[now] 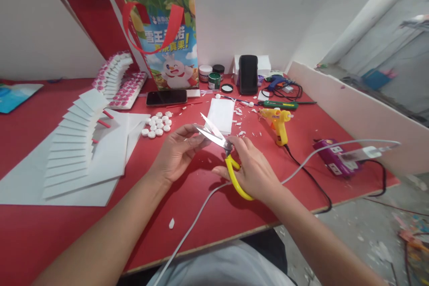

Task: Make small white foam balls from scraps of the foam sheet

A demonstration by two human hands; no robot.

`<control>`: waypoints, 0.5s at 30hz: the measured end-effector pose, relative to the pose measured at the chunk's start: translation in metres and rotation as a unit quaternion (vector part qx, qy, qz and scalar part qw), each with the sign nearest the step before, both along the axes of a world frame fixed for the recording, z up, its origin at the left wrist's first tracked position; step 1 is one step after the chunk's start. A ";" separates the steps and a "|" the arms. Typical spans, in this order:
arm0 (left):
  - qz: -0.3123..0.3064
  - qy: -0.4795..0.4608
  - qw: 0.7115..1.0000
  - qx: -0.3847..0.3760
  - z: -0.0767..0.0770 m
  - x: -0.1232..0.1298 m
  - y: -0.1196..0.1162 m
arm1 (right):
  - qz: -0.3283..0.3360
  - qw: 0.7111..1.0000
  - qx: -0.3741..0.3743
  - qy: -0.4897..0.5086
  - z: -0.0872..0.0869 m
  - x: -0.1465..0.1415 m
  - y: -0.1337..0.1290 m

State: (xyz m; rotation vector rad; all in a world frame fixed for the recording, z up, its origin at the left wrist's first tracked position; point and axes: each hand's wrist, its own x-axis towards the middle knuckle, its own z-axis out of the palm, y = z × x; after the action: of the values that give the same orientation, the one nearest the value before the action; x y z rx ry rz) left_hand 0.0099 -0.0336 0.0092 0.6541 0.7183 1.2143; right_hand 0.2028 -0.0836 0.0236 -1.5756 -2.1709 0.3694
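My right hand [256,167] is closed round the yellow handles of a pair of scissors [234,174], whose blades are parted and point up and left. Close to the blade tips, my left hand [181,149] has its thumb and fingers pinched together. Whatever sits in that pinch is hidden behind the fingers and blades. Just beyond the hands lies a white folded sheet [220,115], with white scraps [238,111] scattered along its right side. A cluster of round white pieces [157,125] rests on the table to the left of my left hand.
Fanned white strips [72,138] lie on white sheets [115,156] at left. A carrier bag [174,62], phone [166,97] and paint jars [214,81] stand farther back. At right are a yellow glue gun [279,126] and a purple box [337,158]; a white cable [197,219] crosses the front.
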 end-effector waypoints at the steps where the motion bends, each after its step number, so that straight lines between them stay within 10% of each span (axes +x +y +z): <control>1: 0.002 0.002 1.000 0.003 0.000 0.000 0.000 | -0.001 1.000 -0.006 -0.002 0.001 0.000 0.000; 15: 0.015 0.006 1.000 0.020 -0.002 0.001 0.002 | 0.010 0.997 -0.053 0.047 0.002 0.004 0.000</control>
State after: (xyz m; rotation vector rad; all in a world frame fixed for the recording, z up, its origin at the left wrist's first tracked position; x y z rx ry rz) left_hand 0.0108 -0.0321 0.0070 0.6861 0.7187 1.2565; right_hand 0.2064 -0.0834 0.0256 -1.5590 -2.1280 0.5631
